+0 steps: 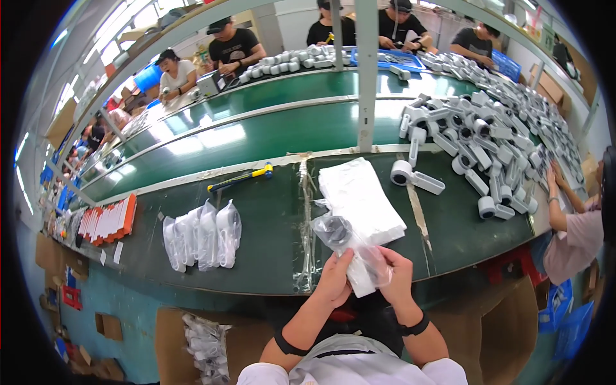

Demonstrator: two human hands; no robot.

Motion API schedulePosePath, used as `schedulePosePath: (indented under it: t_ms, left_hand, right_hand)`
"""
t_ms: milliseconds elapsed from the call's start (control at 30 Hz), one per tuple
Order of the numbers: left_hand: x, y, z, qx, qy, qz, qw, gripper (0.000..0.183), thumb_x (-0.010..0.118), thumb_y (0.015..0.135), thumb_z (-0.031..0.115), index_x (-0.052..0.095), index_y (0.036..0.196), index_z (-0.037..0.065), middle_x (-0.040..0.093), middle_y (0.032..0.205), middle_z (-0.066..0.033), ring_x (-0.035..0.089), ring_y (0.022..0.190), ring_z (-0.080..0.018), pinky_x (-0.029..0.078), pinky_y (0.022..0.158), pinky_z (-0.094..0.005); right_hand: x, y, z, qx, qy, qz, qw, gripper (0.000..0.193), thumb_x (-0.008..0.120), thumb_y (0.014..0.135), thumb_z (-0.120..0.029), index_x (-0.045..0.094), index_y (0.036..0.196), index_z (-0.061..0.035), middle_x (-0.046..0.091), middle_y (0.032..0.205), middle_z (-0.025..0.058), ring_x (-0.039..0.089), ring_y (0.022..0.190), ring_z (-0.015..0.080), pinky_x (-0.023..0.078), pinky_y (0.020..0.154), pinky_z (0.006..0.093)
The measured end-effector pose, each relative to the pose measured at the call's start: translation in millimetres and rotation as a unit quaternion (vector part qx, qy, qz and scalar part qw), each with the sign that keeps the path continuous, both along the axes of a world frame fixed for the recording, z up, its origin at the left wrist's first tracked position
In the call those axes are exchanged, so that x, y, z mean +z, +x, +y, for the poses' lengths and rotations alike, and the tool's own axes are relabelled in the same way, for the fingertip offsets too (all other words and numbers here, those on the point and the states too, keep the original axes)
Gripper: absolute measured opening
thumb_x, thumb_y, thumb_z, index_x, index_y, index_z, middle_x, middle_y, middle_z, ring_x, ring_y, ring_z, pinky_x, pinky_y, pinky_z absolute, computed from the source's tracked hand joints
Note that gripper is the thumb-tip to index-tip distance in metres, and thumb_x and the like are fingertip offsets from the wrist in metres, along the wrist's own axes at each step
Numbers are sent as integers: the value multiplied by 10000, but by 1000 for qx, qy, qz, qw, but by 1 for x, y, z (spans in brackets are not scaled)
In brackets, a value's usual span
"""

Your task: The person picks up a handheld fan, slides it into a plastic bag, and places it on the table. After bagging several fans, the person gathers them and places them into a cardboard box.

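Your left hand is closed on the bagged device, thumb on top, while your right hand pinches the clear film at its right side. The device's round head tips away from you, in front of the white stack. Both forearms rise from below, hands at the near edge of the dark green table. Leftward, open tabletop separates you from the wrapped row; a hammer lies beyond. Heaped devices crowd the right; the conveyor borders the far side.
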State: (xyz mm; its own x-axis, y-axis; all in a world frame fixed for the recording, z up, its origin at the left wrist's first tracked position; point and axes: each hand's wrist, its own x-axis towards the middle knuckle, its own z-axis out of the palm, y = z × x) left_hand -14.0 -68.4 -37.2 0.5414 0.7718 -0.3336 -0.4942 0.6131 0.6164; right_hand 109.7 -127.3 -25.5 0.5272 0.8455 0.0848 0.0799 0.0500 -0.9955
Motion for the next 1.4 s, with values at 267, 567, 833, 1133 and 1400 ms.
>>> schedulePosePath:
  t_ms: [267,567,833,1133,1400]
  left_hand:
    - [28,-46,12,4,12,43,999,363,496,1005,218,400,1336,104,612,1161,-147,672,951,-287,610,631,-436]
    - [23,-87,8,57,120,52,990,602,661,868,25,337,1371,88,616,1119,-132,675,849,-231,579,519,-310]
    - [-15,-155,63,234,346,669,614,435,749,764,206,585,1068,-58,679,872,-221,671,796,-374,532,685,-431]
    - [-39,-168,80,228,313,739,551,500,716,805,184,538,1238,8,550,1182,-215,559,1058,-429,475,878,-460]
    - [-11,-139,41,347,474,666,460,450,803,730,124,614,1130,44,528,1117,-151,540,1003,-302,462,841,-394]
  right_hand:
    - [-25,-11,-16,58,32,-107,992,128,715,828,-25,700,949,16,666,714,59,589,624,84,476,586,232]
    - [-32,-39,-9,142,98,-148,974,130,691,835,-27,704,959,8,639,673,82,565,534,119,454,533,240]
    - [-59,-8,-8,118,-14,-102,988,108,647,900,-51,690,959,29,655,701,35,584,599,64,471,552,210]
    - [-79,-3,-6,85,-29,-99,991,128,652,913,-98,689,919,24,642,679,22,568,600,52,459,552,208]
    - [-44,12,-14,94,-6,-60,994,110,695,879,-99,706,921,3,665,721,36,556,603,51,465,557,212]
